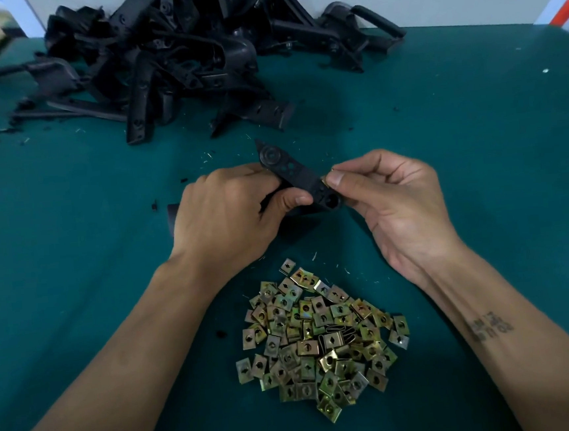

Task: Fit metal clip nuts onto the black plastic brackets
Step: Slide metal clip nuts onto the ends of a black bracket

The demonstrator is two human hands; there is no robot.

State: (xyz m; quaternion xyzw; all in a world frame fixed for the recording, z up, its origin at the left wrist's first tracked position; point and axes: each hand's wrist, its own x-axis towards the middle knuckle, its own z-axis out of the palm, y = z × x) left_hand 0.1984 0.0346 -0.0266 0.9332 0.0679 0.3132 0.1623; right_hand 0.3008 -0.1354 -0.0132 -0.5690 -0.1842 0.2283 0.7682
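So the person at the bench has one black bracket (295, 176) up off the green table (478, 164), held over the middle of the work area. The left hand (231, 216) is wrapped around the bracket's near-left part, thumb clamped on top. My guess is that's purely to keep it steady and angled, so the edge on the right-hand side sticks out where a nut can slide on. The right hand (388, 199) is pinching a single clip nut (324, 178) between thumb and forefinger, right up against that edge. You can only see a sliver of brass-coloured metal past the fingertips, so I can't tell whether it's already started onto the plastic or is just touching it.

The layout makes sense to me. The loose pile of clip nuts (321, 342) sits close in front of the person, between the forearms, so the right hand only has to drop back for the next one. The heap of brackets (193, 51) is at the far side of the table, out of the way.

Counts: one bracket in hand, one nut being fitted. The nut pile is way too jumbled for an exact number, but it's easily several dozen. The bracket heap is a dark tangle, definitely a good many, and I can't separate them well enough to count.
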